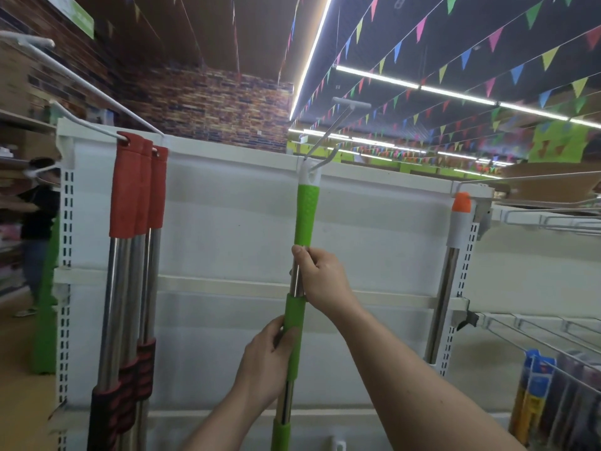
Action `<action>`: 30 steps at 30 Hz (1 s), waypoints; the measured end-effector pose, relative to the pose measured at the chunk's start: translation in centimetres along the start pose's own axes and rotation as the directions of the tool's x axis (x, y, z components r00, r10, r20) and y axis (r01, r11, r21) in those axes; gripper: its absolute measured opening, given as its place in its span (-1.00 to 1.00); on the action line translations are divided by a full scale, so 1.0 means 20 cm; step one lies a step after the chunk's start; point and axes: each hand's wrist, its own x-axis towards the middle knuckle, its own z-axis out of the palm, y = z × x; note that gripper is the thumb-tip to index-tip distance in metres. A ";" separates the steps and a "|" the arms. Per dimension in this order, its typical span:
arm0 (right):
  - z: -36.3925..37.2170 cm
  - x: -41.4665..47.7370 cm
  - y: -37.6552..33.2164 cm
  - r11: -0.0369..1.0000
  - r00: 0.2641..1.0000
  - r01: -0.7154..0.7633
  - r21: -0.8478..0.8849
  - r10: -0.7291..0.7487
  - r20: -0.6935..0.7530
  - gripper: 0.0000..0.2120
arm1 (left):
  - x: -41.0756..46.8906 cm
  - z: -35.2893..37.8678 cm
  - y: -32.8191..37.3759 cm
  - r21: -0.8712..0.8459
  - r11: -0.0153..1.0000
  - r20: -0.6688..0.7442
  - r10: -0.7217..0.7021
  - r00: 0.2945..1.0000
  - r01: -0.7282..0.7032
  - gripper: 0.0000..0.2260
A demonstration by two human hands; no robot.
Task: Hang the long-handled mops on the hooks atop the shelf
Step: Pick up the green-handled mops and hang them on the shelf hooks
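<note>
A mop handle with green grips point(305, 216) stands upright before the white shelf back panel point(227, 229). Its white top cap sits at the base of the middle wire hook point(328, 131), which juts up and toward me. My right hand point(320, 278) grips the bare steel section just under the upper green grip. My left hand point(268, 359) grips the lower green sleeve. At the left, three red-capped steel mop handles point(138, 190) hang from a long white hook point(84, 83). At the right, one handle with an orange and white cap point(458, 219) hangs by the shelf's right upright.
A person in dark clothes point(35, 216) stands at the far left aisle. Wire hooks and shelving point(546, 219) extend at right, with packaged goods point(536, 392) hanging low right. Bunting and strip lights cross the ceiling.
</note>
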 end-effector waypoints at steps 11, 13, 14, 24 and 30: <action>0.05 0.13 0.06 1.000 1.000 0.007 -0.008 -0.007 -0.007 -0.60 | 0.16 0.04 -0.10 -0.081 0.996 -0.006 -0.033 0.999 0.032 -0.85; 0.05 0.15 0.06 1.000 1.000 0.009 -0.011 -0.009 -0.005 -0.61 | 0.18 0.04 -0.11 -0.112 0.993 0.001 -0.043 0.999 0.043 -0.83; 0.06 0.15 0.07 1.000 1.000 0.007 -0.012 -0.007 -0.004 -0.61 | 0.19 0.04 -0.12 -0.112 0.993 0.004 -0.044 0.999 0.044 -0.82; 0.08 0.19 0.07 0.999 0.999 -0.039 0.009 0.039 -0.005 -0.60 | 0.25 0.03 -0.15 -0.100 0.995 0.016 -0.021 1.000 0.022 -0.84; 0.09 0.19 0.08 0.998 0.998 -0.055 0.040 0.055 0.005 -0.59 | 0.28 0.02 -0.16 -0.093 0.995 0.026 -0.018 1.000 0.020 -0.85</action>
